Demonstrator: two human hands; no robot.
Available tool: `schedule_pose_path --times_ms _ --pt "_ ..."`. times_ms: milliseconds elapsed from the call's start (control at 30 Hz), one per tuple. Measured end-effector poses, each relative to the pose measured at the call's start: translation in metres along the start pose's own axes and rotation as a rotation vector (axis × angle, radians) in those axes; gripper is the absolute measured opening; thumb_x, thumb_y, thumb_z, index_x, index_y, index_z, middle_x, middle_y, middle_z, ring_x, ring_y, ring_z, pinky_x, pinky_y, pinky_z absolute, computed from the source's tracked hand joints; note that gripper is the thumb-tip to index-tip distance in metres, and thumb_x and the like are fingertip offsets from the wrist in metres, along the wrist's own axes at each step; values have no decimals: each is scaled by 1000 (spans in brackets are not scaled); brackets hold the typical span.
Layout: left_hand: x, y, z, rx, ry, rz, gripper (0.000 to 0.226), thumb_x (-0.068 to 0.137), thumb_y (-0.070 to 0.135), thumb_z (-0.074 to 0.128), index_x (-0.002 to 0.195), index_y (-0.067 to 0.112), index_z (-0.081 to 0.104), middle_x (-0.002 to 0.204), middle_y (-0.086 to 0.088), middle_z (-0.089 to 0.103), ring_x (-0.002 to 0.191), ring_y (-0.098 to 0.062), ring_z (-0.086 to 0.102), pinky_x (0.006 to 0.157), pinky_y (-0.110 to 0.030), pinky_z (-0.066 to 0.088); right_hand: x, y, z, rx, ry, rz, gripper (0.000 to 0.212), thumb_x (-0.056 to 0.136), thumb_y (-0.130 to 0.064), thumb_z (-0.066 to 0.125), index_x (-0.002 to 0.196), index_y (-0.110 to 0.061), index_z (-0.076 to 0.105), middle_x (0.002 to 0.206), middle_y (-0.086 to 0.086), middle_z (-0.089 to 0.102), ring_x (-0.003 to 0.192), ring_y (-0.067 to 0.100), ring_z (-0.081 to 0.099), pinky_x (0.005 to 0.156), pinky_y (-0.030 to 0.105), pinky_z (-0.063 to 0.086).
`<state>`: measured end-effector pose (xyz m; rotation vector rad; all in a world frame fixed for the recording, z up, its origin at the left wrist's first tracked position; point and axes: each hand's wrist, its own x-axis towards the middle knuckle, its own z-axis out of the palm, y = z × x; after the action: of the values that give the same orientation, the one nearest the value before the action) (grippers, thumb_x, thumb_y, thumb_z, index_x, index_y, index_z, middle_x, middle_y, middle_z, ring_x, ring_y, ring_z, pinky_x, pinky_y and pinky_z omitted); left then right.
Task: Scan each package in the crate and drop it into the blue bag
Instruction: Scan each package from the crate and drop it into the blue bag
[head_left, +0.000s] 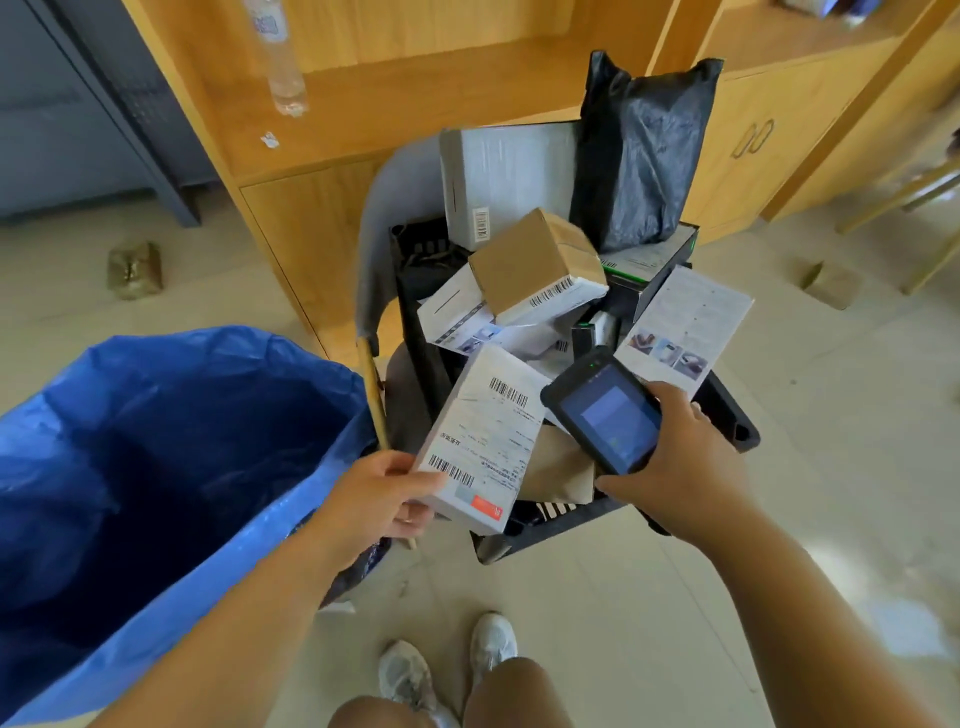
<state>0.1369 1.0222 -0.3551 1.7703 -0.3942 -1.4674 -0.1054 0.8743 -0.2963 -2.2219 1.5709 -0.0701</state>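
My left hand (382, 499) grips a white labelled box (480, 439) by its near corner, label with barcodes facing up, just over the crate's front-left edge. My right hand (685, 462) holds a black handheld scanner (602, 410), its lit screen facing me, right beside the box's upper right edge. The black crate (727, 415) holds several packages: a brown cardboard box (530, 260), a large grey-white box (504, 176), a black plastic mailer (639, 150) and a white leaflet-covered box (680, 327). The open blue bag (171, 467) stands to the left.
The crate rests on a grey chair (395, 208) in front of wooden cabinets (311, 218). A clear bottle (283, 57) stands on the shelf. Small brown parcels (134, 269) lie on the tiled floor left and right. My shoes (447, 670) are below.
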Motion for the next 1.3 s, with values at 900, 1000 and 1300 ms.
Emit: schedule_pose_path --times_ms 900,1000,1300 --pt "-87 -163 -65 -9 744 660 40 75 18 80 109 26 60 101 16 65 86 -3 64 53 -6 47 -122 -49 60 -314 75 -495 82 56 -46 78 121 -26 32 97 -1 51 80 24 54 60 35 49" --pt "-93 -172 -78 -25 782 657 39 75 18 80 109 23 61 103 12 67 88 -3 64 63 -11 46 -131 -60 64 -318 80 -509 84 55 -45 78 123 -25 32 96 -1 52 79 24 54 58 33 47" --pt "-99 -187 -102 -5 820 631 39 76 19 80 109 24 60 103 13 66 89 -1 62 61 -11 44 -134 -80 78 -347 61 -537 93 53 -49 79 128 -26 29 96 -4 50 79 19 53 54 30 41"
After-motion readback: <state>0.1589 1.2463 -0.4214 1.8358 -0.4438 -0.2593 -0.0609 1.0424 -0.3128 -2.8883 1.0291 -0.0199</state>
